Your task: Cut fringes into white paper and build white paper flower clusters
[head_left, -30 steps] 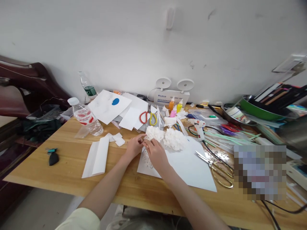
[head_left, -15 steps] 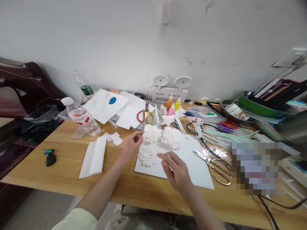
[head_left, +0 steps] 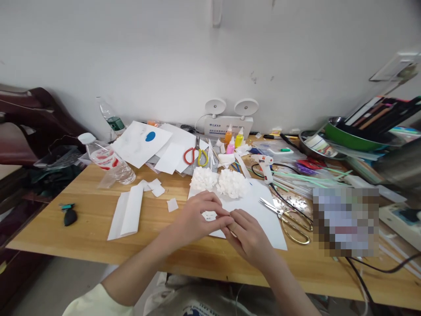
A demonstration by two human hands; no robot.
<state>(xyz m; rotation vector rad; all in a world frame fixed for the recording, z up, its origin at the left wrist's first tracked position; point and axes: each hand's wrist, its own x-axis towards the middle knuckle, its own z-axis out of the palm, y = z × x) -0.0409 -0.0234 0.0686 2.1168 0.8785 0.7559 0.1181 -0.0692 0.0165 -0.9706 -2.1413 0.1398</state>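
My left hand [head_left: 205,213] and my right hand [head_left: 247,232] meet over the front of a white sheet [head_left: 265,219], fingertips pinched together. Whatever sits between those fingertips is too small or hidden to name. Just behind my hands stand two fluffy clusters of crumpled white paper, a left cluster [head_left: 204,178] and a right cluster [head_left: 232,183]. A flatter patch of white bits [head_left: 209,215] shows through the gap under my left fingers, mostly covered. Left of my left hand lies a small paper square [head_left: 172,205].
Gold-handled scissors [head_left: 296,226] and a white glue gun [head_left: 265,166] lie to the right. Red-and-yellow scissors [head_left: 196,156] rest behind the clusters. Folded white paper [head_left: 131,213], more small squares [head_left: 154,186] and a large water bottle [head_left: 112,162] occupy the left.
My hands were apart on either side of the flat white patch; now they have come together over it. Moving my left hand uncovered the small paper square. The view shifted slightly.
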